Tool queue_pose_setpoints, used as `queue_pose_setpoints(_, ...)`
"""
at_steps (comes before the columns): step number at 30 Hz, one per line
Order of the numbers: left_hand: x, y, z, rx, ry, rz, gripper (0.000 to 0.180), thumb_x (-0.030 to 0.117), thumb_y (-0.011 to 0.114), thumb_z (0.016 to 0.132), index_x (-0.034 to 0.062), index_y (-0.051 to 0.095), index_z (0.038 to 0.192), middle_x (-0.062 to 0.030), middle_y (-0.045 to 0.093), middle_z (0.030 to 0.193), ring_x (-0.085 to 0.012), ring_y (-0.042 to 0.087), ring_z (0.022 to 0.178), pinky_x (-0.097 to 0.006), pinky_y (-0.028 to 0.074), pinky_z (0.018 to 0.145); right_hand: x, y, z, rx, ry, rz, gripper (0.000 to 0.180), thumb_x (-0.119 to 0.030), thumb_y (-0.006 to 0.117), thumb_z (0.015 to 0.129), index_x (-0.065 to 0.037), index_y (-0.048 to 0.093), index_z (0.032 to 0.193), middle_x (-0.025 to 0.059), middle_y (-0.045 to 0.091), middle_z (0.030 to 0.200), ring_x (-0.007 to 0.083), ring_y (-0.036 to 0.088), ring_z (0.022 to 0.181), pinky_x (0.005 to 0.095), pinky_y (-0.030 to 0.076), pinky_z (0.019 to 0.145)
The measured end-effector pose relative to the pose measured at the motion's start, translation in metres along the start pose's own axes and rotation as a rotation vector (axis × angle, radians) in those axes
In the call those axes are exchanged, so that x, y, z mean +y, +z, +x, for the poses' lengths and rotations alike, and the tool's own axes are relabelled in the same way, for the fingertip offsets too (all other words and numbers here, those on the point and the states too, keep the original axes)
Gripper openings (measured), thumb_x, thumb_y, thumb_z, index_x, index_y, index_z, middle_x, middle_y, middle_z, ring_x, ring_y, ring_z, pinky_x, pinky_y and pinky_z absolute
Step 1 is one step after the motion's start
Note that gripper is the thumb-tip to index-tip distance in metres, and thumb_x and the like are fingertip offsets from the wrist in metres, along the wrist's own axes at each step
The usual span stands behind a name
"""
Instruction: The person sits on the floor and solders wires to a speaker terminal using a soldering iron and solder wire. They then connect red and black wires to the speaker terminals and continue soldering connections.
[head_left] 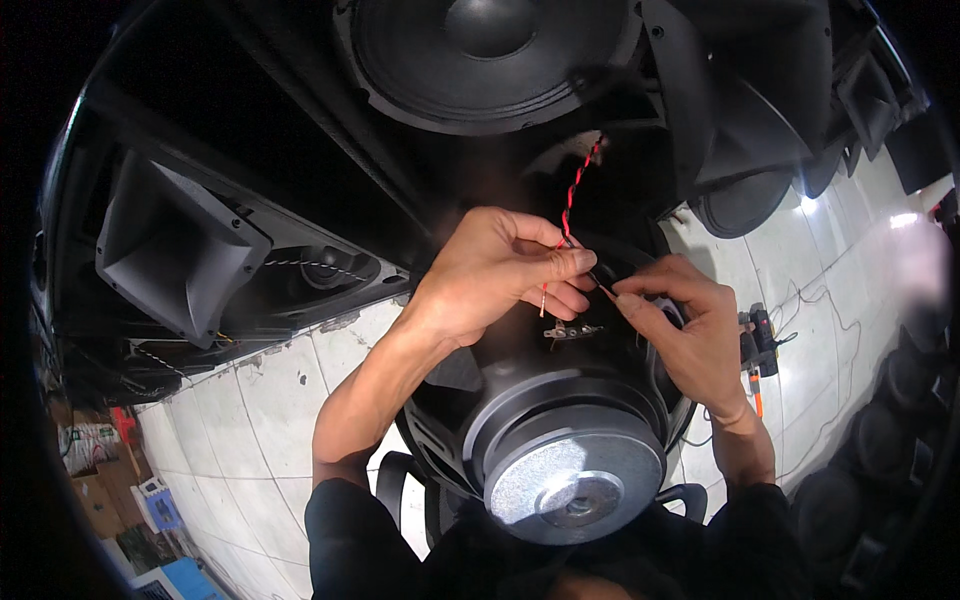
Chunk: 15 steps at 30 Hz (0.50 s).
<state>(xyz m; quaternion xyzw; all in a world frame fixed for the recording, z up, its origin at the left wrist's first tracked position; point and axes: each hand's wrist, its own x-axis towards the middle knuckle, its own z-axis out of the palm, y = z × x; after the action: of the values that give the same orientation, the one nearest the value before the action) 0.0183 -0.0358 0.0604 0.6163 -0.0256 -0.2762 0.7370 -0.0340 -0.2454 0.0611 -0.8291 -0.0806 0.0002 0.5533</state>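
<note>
1. At far left, a black horn flare [180, 250] sits in a cabinet whose depths are too dark to make out.
2. The left hand [480, 265] reaches in from the near left, wrist bent, thumb and fingers closed on the red-and-black twisted wire [571, 195]; its fingers hide the wire's middle.
3. The wire runs between the hands and a dark cabinet opening on the far side, where its end is lost; a thin bare-tipped strand hangs below the left fingers.
4. Nearer, below the hands, lies a loudspeaker driver [575, 480], magnet up, its frame partly covered; what supports it is unclear. A metal terminal strip [573, 332] shows at its far edge.
5. The right hand [690, 325], fingers curled, pinches the wire's black strand; its fingertips obscure the end.
6. At far right, dark rounded shapes [880, 440] blur into shadow.
</note>
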Motion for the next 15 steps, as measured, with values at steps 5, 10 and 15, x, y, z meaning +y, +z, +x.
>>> queue_pose_setpoints(5,0.008,0.004,-0.002,0.023,-0.023,0.183,0.016,0.012,0.073,0.084,-0.0041,0.071,0.087,-0.0113,0.069,0.071,-0.0133,0.065,0.057,-0.022,0.050,0.051,0.005,0.002,-0.002,0.011,-0.179,-0.115,0.011,-0.004,0.074,0.074,-0.001,0.071,0.085,0.0084,0.066,0.083,0.0225,0.059,0.079,0.0333,0.043,0.071)
queue_pose_setpoints(10,0.003,-0.001,0.008,-0.088,0.059,0.554,0.023,0.018,0.074,0.081,-0.0043,0.071,0.080,-0.0102,0.066,0.063,-0.0128,0.055,0.051,-0.027,0.044,0.053,0.006,-0.002,-0.010,-0.073,-0.534,-0.545,0.016,-0.003,0.073,0.074,-0.001,0.066,0.088,0.0075,0.061,0.088,0.0241,0.056,0.084,0.0358,0.041,0.075)
queue_pose_setpoints(15,0.001,0.000,0.010,-0.156,0.069,0.672,0.018,0.013,0.073,0.080,-0.0046,0.070,0.078,-0.0083,0.064,0.060,-0.0097,0.058,0.053,-0.025,0.045,0.054,-0.011,-0.010,-0.007,-0.203,-0.592,-0.630,0.015,-0.002,0.074,0.074,-0.002,0.066,0.087,0.0089,0.059,0.088,0.0253,0.055,0.083,0.0359,0.042,0.074)
